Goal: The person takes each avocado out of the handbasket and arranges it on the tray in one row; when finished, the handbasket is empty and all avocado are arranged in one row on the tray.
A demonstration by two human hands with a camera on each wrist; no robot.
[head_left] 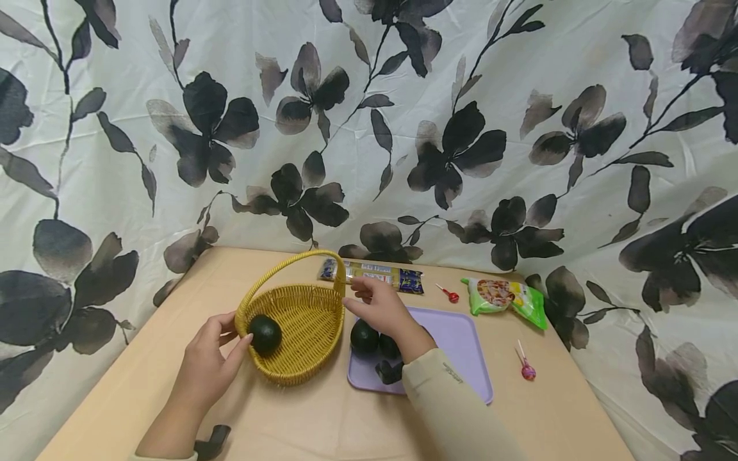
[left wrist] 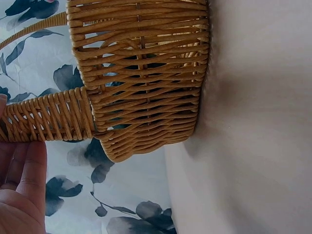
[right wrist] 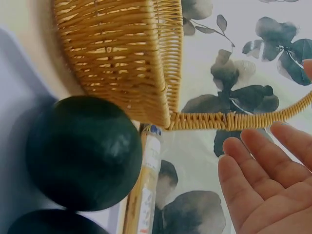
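A yellow woven basket [head_left: 308, 320] with an arched handle stands on the table, and a dark green round fruit, perhaps an avocado [head_left: 265, 335], lies inside at its left. My left hand [head_left: 204, 365] holds the basket at the left base of the handle; the left wrist view shows the fingers below the handle [left wrist: 53, 116] and a bit of thumb above. My right hand [head_left: 383, 310] is by the handle's right side. In the right wrist view its fingers [right wrist: 258, 165] are nearly straight beside the handle, and whether they touch it I cannot tell.
Right of the basket, a lilac tray [head_left: 455, 333] carries more dark round fruits [head_left: 364, 336], partly behind my right arm. Behind lies a long blue-and-gold packet [head_left: 392, 275]. Further right are a red lollipop [head_left: 453, 297], a green snack bag [head_left: 501, 298] and a purple-pink lollipop [head_left: 528, 371].
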